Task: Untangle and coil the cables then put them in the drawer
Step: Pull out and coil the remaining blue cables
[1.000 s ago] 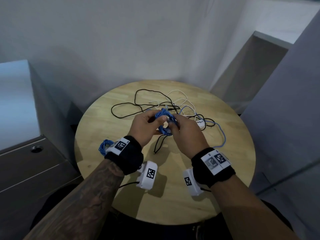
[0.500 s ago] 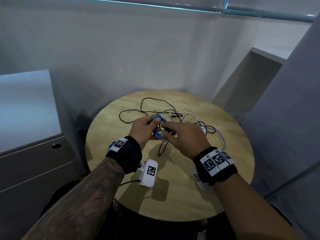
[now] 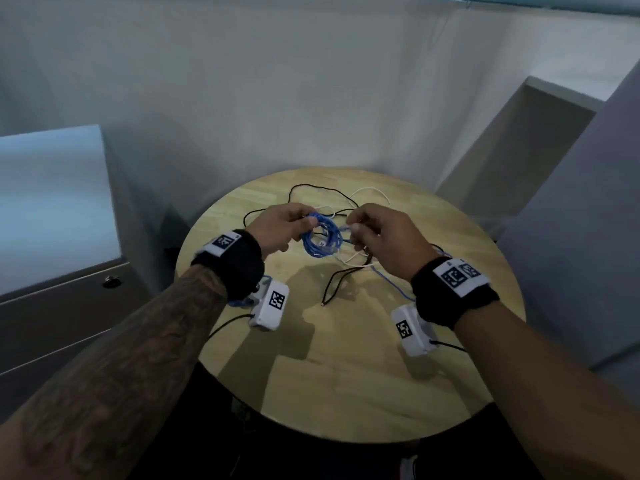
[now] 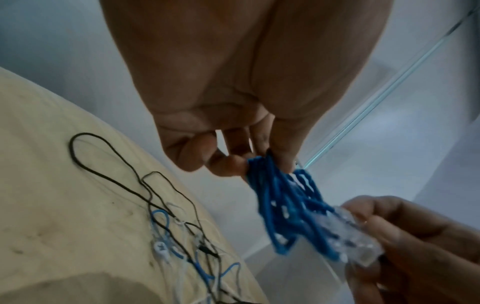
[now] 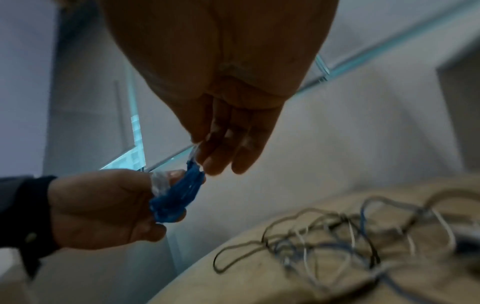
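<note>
2 hands [image 3: 332, 233], 1 blue coil [image 3: 320, 239]

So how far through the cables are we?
One small blue coil already lies by the left wrist. The left hand holds a second blue coil while the right hand pinches its plug. Black and white cables are still tangled on the table; nothing is in a drawer.

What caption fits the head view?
Left hand holds a blue cable coil while right hand pinches its clear plug above the round table.

Both forearms reach forward, left hand [image 3: 277, 225] and right hand [image 3: 384, 233] raised close together, fingertips pinched.
</note>
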`<move>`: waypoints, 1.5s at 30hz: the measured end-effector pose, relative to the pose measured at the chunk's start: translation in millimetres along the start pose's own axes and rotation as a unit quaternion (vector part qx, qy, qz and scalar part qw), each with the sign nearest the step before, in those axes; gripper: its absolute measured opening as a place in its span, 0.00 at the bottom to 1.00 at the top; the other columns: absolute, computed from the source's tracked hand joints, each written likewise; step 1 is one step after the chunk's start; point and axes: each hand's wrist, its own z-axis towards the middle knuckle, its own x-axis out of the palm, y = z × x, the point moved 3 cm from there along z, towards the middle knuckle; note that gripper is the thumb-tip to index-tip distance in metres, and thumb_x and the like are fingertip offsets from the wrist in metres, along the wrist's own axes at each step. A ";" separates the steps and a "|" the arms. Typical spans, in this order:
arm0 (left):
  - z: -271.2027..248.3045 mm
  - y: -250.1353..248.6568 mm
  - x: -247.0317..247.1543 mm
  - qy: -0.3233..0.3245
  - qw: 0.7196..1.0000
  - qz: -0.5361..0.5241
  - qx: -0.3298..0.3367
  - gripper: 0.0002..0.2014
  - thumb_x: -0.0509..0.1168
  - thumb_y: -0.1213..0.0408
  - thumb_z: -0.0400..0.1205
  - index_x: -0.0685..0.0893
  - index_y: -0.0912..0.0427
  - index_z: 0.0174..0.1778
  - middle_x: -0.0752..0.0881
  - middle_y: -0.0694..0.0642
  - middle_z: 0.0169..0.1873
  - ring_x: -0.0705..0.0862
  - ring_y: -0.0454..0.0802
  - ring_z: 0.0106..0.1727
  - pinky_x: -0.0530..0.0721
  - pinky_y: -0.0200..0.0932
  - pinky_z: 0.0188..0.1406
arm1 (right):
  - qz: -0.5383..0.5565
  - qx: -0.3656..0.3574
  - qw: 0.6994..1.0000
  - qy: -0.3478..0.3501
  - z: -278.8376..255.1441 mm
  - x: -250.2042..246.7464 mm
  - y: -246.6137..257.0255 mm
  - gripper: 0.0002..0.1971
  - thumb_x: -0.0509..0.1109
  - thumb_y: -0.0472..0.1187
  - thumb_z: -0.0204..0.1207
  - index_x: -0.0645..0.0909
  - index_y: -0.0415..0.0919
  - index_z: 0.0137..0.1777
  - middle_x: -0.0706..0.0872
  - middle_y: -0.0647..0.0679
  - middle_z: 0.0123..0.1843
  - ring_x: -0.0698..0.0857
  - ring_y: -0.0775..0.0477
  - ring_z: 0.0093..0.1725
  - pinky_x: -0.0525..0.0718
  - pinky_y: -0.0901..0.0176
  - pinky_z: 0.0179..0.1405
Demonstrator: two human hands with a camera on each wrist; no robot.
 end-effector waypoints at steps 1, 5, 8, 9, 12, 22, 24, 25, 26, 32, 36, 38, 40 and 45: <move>5.7 8.2 -4.2 -0.009 1.000 0.009 -0.018 0.09 0.65 0.59 0.85 0.86 0.56 0.58 0.85 0.53 0.39 0.76 0.49 0.37 0.71 0.41 0.30 | 0.021 0.023 0.999 0.027 2.7 7.3 -9.5 0.04 0.66 0.42 0.85 0.82 0.44 0.54 0.90 0.48 0.38 0.89 0.45 0.38 0.85 0.53 0.41; 23.1 50.9 -26.2 -0.117 0.986 0.028 -0.117 0.08 0.66 0.60 0.85 0.85 0.58 0.56 0.87 0.60 0.44 0.82 0.55 0.40 0.79 0.45 0.35 | -0.172 0.116 0.976 0.067 24.2 19.9 -64.3 0.12 0.63 0.51 0.86 0.78 0.47 0.62 0.87 0.48 0.50 0.83 0.42 0.47 0.81 0.52 0.47; 33.1 91.6 -43.7 -0.157 0.968 0.061 -0.188 0.08 0.68 0.62 0.82 0.86 0.63 0.51 0.89 0.63 0.44 0.86 0.58 0.42 0.81 0.45 0.36 | -0.313 0.225 0.913 0.135 29.2 14.4 -112.0 0.14 0.66 0.52 0.83 0.75 0.42 0.56 0.84 0.41 0.56 0.79 0.40 0.48 0.78 0.52 0.47; 35.8 102.1 -48.4 -0.161 0.963 0.075 -0.204 0.09 0.69 0.61 0.81 0.86 0.65 0.49 0.89 0.65 0.45 0.87 0.60 0.43 0.84 0.48 0.40 | -0.341 0.252 0.887 0.181 25.2 16.3 -125.6 0.16 0.69 0.54 0.81 0.74 0.41 0.54 0.84 0.42 0.56 0.80 0.40 0.48 0.80 0.51 0.48; 42.9 124.0 -58.3 -0.167 0.947 0.104 -0.255 0.09 0.68 0.61 0.80 0.84 0.66 0.46 0.90 0.68 0.48 0.88 0.61 0.45 0.87 0.54 0.50 | -0.371 0.279 0.852 0.243 11.8 22.4 -146.8 0.17 0.74 0.53 0.76 0.75 0.42 0.54 0.84 0.43 0.55 0.83 0.42 0.49 0.85 0.51 0.50; 43.3 110.2 -52.2 -0.124 0.900 0.329 -0.256 0.28 0.69 0.45 0.78 0.81 0.68 0.61 0.80 0.69 0.63 0.81 0.68 0.59 0.81 0.56 0.58 | -0.189 0.189 0.963 -0.024 12.9 -35.2 -96.5 0.06 0.69 0.42 0.81 0.87 0.45 0.47 0.88 0.44 0.46 0.84 0.42 0.47 0.77 0.57 0.46; 43.7 71.8 -42.4 -0.182 0.936 0.266 -0.140 0.27 0.70 0.48 0.79 0.77 0.62 0.68 0.75 0.65 0.67 0.80 0.66 0.61 0.80 0.58 0.62 | -0.105 0.150 0.975 -0.122 14.1 -59.8 -68.6 0.05 0.71 0.41 0.79 0.88 0.46 0.45 0.87 0.48 0.41 0.83 0.49 0.43 0.74 0.61 0.43; 45.2 52.4 -33.2 -0.190 0.953 0.224 -0.072 0.25 0.70 0.50 0.80 0.76 0.59 0.68 0.74 0.62 0.67 0.81 0.62 0.59 0.80 0.56 0.61 | -0.080 0.137 0.975 -0.157 14.5 -69.7 -58.1 0.05 0.71 0.41 0.78 0.88 0.46 0.44 0.87 0.50 0.39 0.82 0.53 0.41 0.74 0.62 0.42; 45.8 30.6 -19.2 -0.182 0.967 0.180 -0.008 0.23 0.69 0.52 0.80 0.76 0.56 0.69 0.74 0.59 0.66 0.81 0.58 0.54 0.80 0.52 0.60 | -0.064 0.128 0.972 -0.187 14.3 -78.9 -48.3 0.05 0.71 0.41 0.77 0.88 0.46 0.44 0.87 0.51 0.38 0.81 0.56 0.39 0.74 0.64 0.40; 38.0 -47.6 89.0 0.043 0.989 0.073 0.124 0.31 0.70 0.50 0.81 0.67 0.46 0.80 0.70 0.48 0.74 0.82 0.46 0.57 0.80 0.42 0.58 | 0.075 0.082 0.946 -0.306 20.4 -116.9 -10.8 0.07 0.71 0.40 0.74 0.89 0.40 0.41 0.85 0.48 0.37 0.80 0.56 0.37 0.77 0.61 0.40; 38.9 -47.0 129.7 0.095 0.986 0.045 0.127 0.36 0.71 0.47 0.79 0.63 0.43 0.82 0.74 0.45 0.73 0.83 0.46 0.60 0.82 0.44 0.60 | 0.316 0.076 0.895 -0.305 25.8 -109.4 -4.5 0.09 0.68 0.36 0.77 0.84 0.45 0.36 0.78 0.52 0.30 0.72 0.53 0.28 0.72 0.60 0.31; 42.1 -42.6 137.1 0.104 0.988 0.021 0.112 0.39 0.73 0.48 0.77 0.62 0.45 0.82 0.77 0.44 0.69 0.84 0.46 0.56 0.83 0.43 0.56 | 0.432 0.080 0.860 -0.258 30.0 -94.7 -3.2 0.10 0.65 0.34 0.81 0.82 0.43 0.40 0.79 0.51 0.31 0.75 0.52 0.30 0.75 0.59 0.34; 42.8 -39.1 140.4 0.114 0.988 -0.019 0.101 0.35 0.75 0.52 0.77 0.67 0.49 0.78 0.81 0.46 0.60 0.85 0.46 0.49 0.84 0.43 0.52 | 0.524 0.081 0.817 -0.227 30.3 -83.5 2.6 0.10 0.63 0.34 0.84 0.81 0.42 0.42 0.82 0.50 0.34 0.81 0.50 0.34 0.79 0.57 0.40; 42.3 -37.6 131.6 0.021 0.985 -0.129 0.111 0.06 0.63 0.69 0.86 0.85 0.58 0.47 0.87 0.55 0.32 0.81 0.49 0.28 0.80 0.41 0.29 | 0.540 0.066 0.814 -0.204 34.6 -84.1 4.9 0.09 0.62 0.41 0.87 0.82 0.44 0.49 0.86 0.50 0.43 0.86 0.48 0.45 0.81 0.57 0.48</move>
